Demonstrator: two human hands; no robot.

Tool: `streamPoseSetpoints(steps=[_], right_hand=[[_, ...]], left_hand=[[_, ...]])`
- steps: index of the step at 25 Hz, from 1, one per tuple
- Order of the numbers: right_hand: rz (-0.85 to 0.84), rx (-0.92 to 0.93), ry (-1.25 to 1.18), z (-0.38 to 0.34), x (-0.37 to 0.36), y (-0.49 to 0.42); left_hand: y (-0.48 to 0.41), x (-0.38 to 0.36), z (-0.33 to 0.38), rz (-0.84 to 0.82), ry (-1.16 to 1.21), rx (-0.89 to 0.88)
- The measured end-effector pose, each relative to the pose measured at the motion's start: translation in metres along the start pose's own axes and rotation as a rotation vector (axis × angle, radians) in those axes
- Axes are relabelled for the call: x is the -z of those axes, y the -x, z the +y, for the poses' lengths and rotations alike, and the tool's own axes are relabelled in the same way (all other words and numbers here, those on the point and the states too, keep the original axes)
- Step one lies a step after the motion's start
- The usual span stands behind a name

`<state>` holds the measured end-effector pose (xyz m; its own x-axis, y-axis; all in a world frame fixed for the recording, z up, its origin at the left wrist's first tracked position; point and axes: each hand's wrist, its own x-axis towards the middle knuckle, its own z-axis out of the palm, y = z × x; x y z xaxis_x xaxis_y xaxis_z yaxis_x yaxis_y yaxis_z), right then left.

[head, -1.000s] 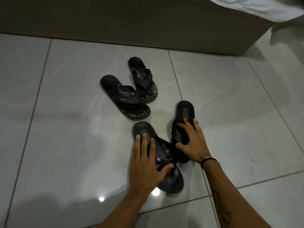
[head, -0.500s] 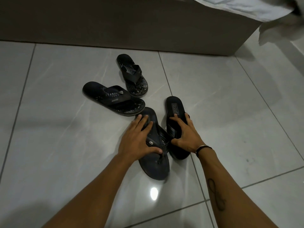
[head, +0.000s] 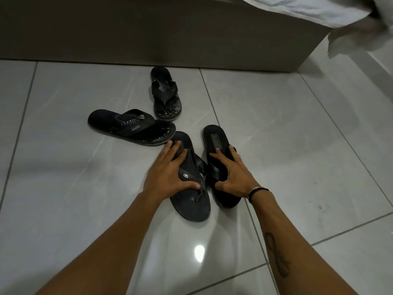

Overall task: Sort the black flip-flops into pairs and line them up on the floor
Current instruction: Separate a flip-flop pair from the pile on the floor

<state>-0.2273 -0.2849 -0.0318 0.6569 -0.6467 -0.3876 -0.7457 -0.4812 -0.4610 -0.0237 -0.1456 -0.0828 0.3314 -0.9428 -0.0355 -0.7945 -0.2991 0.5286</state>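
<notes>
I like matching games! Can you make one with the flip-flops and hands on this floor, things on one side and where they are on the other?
Things:
1. left hand
2. right hand
3. patterned flip-flop
4. wristband

Places:
A. nearest the brown base
B. on the right wrist
C. on the flip-flop with the metal badge
D. on the flip-flop with the heel label

Pairs: 1-C, 2-D, 3-A, 4-B

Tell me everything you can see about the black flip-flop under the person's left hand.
The plain black flip-flop with the small silver strap badge lies flat, sole down, on the glossy grey tiled floor, its toe end towards the camera. It looks like matte rubber with thin, shiny Y-shaped straps. The left hand rests spread on its heel half. Its heel tip lies at the toe of the patterned black flip-flop; contact is unclear.
</notes>
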Motion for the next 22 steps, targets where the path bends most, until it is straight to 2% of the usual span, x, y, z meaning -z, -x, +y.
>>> streamPoseSetpoints(steps=[7,10,12,13,18,22], right_hand=[[0.001,-0.031,0.056,-0.01,0.006,0.004],[0.173,0.051,-0.046,-0.026,0.007,0.006],[0.279,0.11,-0.078,-0.044,0.005,-0.003],[0.296,0.128,-0.076,-0.057,0.002,-0.01],[0.238,0.202,0.05,-0.118,-0.011,-0.059],[0.251,0.283,0.197,-0.169,0.01,-0.13]], left_hand=[[0.001,0.006,0.007,-0.048,-0.047,-0.018],[0.007,0.01,0.006,0.156,-0.013,-0.079],[0.006,0.018,-0.001,0.309,-0.055,-0.045],[0.002,0.024,-0.008,0.328,-0.096,-0.001],[-0.017,0.056,-0.05,0.099,-0.178,0.209],[-0.02,0.066,-0.069,0.066,-0.158,0.231]])
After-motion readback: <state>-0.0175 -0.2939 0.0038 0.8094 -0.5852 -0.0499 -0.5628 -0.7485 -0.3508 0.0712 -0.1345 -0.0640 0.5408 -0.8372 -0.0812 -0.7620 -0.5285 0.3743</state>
